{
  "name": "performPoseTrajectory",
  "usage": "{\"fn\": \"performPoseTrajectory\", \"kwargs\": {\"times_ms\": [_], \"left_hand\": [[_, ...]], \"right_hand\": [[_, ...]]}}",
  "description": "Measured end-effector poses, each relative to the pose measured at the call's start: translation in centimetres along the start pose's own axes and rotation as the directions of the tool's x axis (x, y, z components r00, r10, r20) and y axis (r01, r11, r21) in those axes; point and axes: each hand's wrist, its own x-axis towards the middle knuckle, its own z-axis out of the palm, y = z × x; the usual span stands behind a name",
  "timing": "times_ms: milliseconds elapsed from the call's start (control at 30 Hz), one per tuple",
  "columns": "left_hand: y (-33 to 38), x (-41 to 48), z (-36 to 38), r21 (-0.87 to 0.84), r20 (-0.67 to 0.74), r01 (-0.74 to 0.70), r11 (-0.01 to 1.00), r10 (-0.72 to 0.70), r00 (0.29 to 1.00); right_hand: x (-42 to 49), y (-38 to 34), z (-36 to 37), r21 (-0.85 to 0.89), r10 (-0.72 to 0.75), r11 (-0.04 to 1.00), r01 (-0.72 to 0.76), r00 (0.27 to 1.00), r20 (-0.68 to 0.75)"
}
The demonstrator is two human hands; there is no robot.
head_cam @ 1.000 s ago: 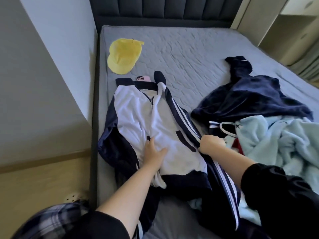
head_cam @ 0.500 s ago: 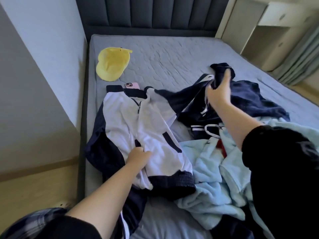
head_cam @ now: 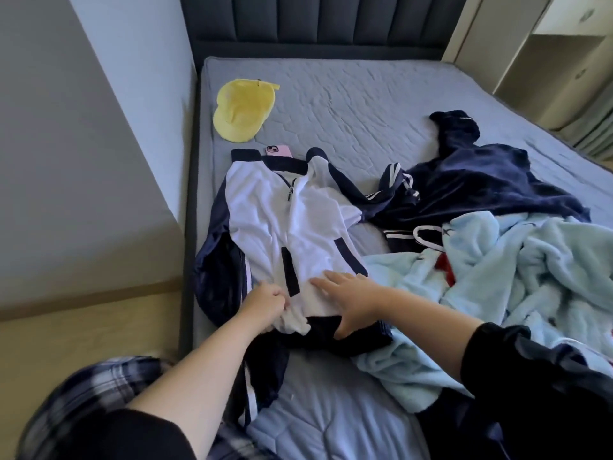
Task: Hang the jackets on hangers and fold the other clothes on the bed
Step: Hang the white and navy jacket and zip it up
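Observation:
A white and navy zip jacket [head_cam: 282, 224] lies face up on the left side of the grey bed [head_cam: 358, 104], its right sleeve stretched out toward a dark navy garment [head_cam: 481, 184]. My left hand [head_cam: 265, 303] pinches the white fabric near the jacket's lower hem. My right hand [head_cam: 348, 297] lies flat with spread fingers on the lower front, thumb on the navy hem band. A light blue fleece garment [head_cam: 497, 280] is bunched at the right, partly under my right arm.
A yellow cap [head_cam: 243, 109] and a pink phone [head_cam: 278, 151] lie above the jacket's collar. The wall [head_cam: 99, 144] runs close along the bed's left side. Padded headboard [head_cam: 315, 24] at the back, pale shelving [head_cam: 557, 54] at the right.
My right hand let go of the navy sleeve it had flung out to the right and came back down flat onto the jacket's lower front. My left hand stayed at the hem.

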Motion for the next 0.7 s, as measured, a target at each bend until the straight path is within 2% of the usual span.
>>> {"fn": "performPoseTrajectory", "kwargs": {"times_ms": [67, 100, 200, 267, 333, 400, 433, 467, 500, 567, 633, 667, 700], "left_hand": [[-0.7, -1.0, -0.8, 0.22, 0.112, -0.026, 0.975, 0.001, 0.994], [-1.1, -1.4, -1.2, 0.36, 0.182, -0.075, 0.93, 0.009, 0.983], [-2.0, -2.7, -1.7, 0.703, 0.319, -0.215, 0.678, -0.031, 0.947], [-3.0, -3.6, -1.9, 0.842, 0.219, -0.175, 0.51, -0.026, 0.975], [-4.0, -4.2, -3.2, 0.933, -0.008, 0.032, 0.357, -0.069, 0.998], [-4.8, -4.6, -5.4, 0.931, -0.223, 0.258, 0.258, -0.157, 0.962], [-5.2, -4.8, -6.3, 0.915, -0.283, 0.323, 0.24, -0.187, 0.941], [-5.6, -4.9, -6.8, 0.909, -0.287, 0.327, 0.257, -0.184, 0.94], [-5.6, -4.8, -6.9, 0.915, -0.223, 0.252, 0.314, -0.126, 0.967], [-4.5, -4.7, -5.5, 0.881, -0.009, -0.041, 0.471, 0.104, 0.995], [-2.5, -4.6, -3.1, 0.737, 0.071, -0.265, 0.621, 0.319, 0.945], [-1.6, -4.6, -1.6, 0.681, 0.076, -0.331, 0.653, 0.387, 0.919], [-0.9, -4.6, -0.2, 0.667, 0.077, -0.374, 0.644, 0.44, 0.895]], "right_hand": [[0.2, 0.0, 0.6, -0.017, 0.035, 0.999, -0.035, 0.999, 0.005], [0.3, -0.3, 0.9, -0.02, 0.043, 0.999, -0.043, 0.999, 0.001], [0.3, -1.9, 2.3, -0.123, 0.016, 0.992, -0.021, 0.999, -0.041], [0.1, -3.2, 3.3, -0.218, -0.018, 0.976, -0.004, 0.995, -0.097], [-0.1, -4.0, 3.4, -0.24, -0.03, 0.971, -0.018, 0.98, -0.197], [-0.2, -4.0, 2.7, -0.097, 0.017, 0.994, -0.049, 0.951, -0.31], [-0.2, -3.8, 2.1, 0.012, 0.066, 0.998, -0.066, 0.934, -0.351], [-0.1, -3.5, 1.6, 0.136, 0.132, 0.987, -0.088, 0.921, -0.366], [-0.1, -3.2, 1.0, 0.272, 0.213, 0.955, -0.118, 0.91, -0.355], [-0.1, -2.4, 0.3, 0.497, 0.347, 0.852, -0.165, 0.889, -0.299], [-0.1, -1.8, 0.1, 0.626, 0.402, 0.764, -0.158, 0.875, -0.27], [-0.1, -1.6, 0.0, 0.68, 0.431, 0.717, -0.154, 0.864, -0.259], [-0.2, -1.5, 0.0, 0.738, 0.472, 0.658, -0.151, 0.846, -0.248]]}}
